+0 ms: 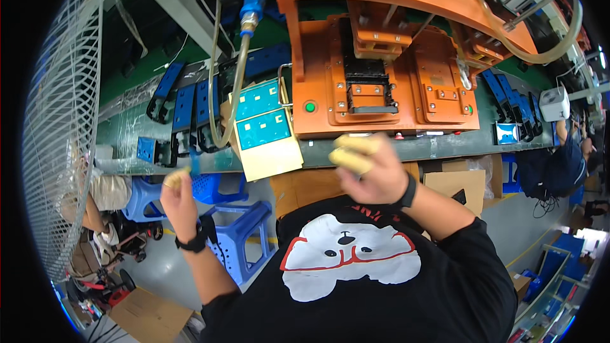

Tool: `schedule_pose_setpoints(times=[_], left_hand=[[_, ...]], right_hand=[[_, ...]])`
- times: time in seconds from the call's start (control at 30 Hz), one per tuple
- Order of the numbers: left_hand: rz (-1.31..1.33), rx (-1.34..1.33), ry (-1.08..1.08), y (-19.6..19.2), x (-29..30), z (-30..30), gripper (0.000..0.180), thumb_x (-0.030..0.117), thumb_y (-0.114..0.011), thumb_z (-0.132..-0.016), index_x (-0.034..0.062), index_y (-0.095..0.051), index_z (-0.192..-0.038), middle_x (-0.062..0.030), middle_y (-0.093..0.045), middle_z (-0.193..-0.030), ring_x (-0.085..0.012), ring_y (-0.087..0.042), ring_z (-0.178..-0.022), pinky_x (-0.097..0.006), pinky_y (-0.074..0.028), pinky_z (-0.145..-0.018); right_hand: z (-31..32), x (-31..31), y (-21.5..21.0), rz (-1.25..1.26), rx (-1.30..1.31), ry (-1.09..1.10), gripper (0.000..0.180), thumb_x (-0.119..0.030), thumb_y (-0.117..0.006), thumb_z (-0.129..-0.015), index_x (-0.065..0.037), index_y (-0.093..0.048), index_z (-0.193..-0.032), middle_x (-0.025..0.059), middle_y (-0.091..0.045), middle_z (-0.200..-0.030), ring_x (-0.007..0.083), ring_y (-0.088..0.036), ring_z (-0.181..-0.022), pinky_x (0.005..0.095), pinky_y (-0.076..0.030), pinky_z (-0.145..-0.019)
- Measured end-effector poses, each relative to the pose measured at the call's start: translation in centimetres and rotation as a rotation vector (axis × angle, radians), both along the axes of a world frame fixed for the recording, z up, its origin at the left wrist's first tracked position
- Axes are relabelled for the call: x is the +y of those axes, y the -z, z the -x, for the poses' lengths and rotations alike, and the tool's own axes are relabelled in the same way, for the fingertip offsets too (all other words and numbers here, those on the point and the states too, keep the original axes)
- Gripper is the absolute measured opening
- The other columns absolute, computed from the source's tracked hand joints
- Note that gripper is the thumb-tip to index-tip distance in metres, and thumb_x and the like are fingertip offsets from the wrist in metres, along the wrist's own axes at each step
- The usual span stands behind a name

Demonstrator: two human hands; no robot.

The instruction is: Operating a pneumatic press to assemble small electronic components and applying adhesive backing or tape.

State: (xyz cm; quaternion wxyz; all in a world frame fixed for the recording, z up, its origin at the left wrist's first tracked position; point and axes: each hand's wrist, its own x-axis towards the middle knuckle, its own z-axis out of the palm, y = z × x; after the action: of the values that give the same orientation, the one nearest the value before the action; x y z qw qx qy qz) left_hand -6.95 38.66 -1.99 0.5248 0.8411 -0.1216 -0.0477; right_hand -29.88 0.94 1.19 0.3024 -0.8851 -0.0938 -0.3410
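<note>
My left hand (180,206), with a yellow finger cot on a fingertip, is raised in front of the bench edge. Its fingers are pinched on a thin blue strip (195,161), which is blurred. My right hand (376,170) hovers before the orange press, yellow cots on its fingers. These fingers stretch to the left, somewhat apart and smeared by motion, with nothing visible in them. Between the hands, teal sheets (263,129) with small cut-outs lie on pale yellow backing paper (274,159). In the orange press (311,124), a black frame-shaped part (372,109) sits on the left fixture.
Blue-and-black parts (185,108) lie on the bench at left, and more (508,98) at right. A clear hose (239,92) hangs beside the sheets. A white fan guard (67,108) stands far left. Blue stools (244,241) are below the bench; another person (556,165) is at far right.
</note>
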Motion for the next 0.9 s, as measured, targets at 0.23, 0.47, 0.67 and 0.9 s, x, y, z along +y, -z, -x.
schedule_pose_setpoints(times=[0.23, 0.47, 0.67, 0.9], left_hand=[[0.198, 0.405, 0.826, -3.1, -10.0, 7.1, 0.007, 0.0, -0.068, -0.095, -0.0019, -0.068, -0.101, -0.006, -0.072, -0.092, -0.0104, -0.068, -0.084, -0.025, -0.054, -0.076], [0.122, -0.269, 0.824, -6.0, -27.4, 5.0, 0.016, 0.009, -0.071, -0.092, 0.0013, -0.071, -0.106, -0.0123, -0.074, -0.109, -0.0243, -0.07, -0.101, -0.034, -0.052, -0.091], [-0.174, -0.426, 0.831, -8.0, -35.6, 2.0, 0.034, 0.02, -0.069, -0.095, -0.0011, -0.068, -0.122, -0.0196, -0.072, -0.116, -0.0326, -0.068, -0.11, -0.037, -0.05, -0.097], [-0.496, -0.897, 0.812, -2.7, -39.1, -4.7, 0.036, 0.023, -0.067, -0.095, 0.0104, -0.063, -0.129, -0.0123, -0.069, -0.126, -0.0321, -0.063, -0.121, -0.043, -0.051, -0.105]], right_hand=[[-0.5, -7.2, -4.1, 0.373, 0.142, 0.418, 0.024, -0.014, -0.076, -0.08, -0.007, -0.071, -0.102, 0.0083, -0.066, -0.115, 0.0303, -0.06, -0.112, 0.0423, -0.045, -0.094], [7.4, -10.6, -11.5, -0.213, 0.111, 0.219, 0.016, -0.005, -0.071, -0.089, 0.0, -0.07, -0.103, 0.0121, -0.067, -0.088, 0.0286, -0.065, -0.078, 0.0361, -0.051, -0.07], [27.6, -17.1, -5.2, -1.214, -0.338, 0.236, 0.035, -0.03, -0.056, -0.106, 0.003, -0.064, -0.117, 0.0163, -0.073, -0.104, 0.0274, -0.072, -0.097, 0.0397, -0.056, -0.087], [31.8, -26.2, 7.8, -1.693, -0.721, 0.416, 0.022, -0.021, -0.055, -0.106, -0.006, -0.064, -0.118, 0.0142, -0.069, -0.122, 0.03, -0.064, -0.119, 0.0423, -0.051, -0.102]])
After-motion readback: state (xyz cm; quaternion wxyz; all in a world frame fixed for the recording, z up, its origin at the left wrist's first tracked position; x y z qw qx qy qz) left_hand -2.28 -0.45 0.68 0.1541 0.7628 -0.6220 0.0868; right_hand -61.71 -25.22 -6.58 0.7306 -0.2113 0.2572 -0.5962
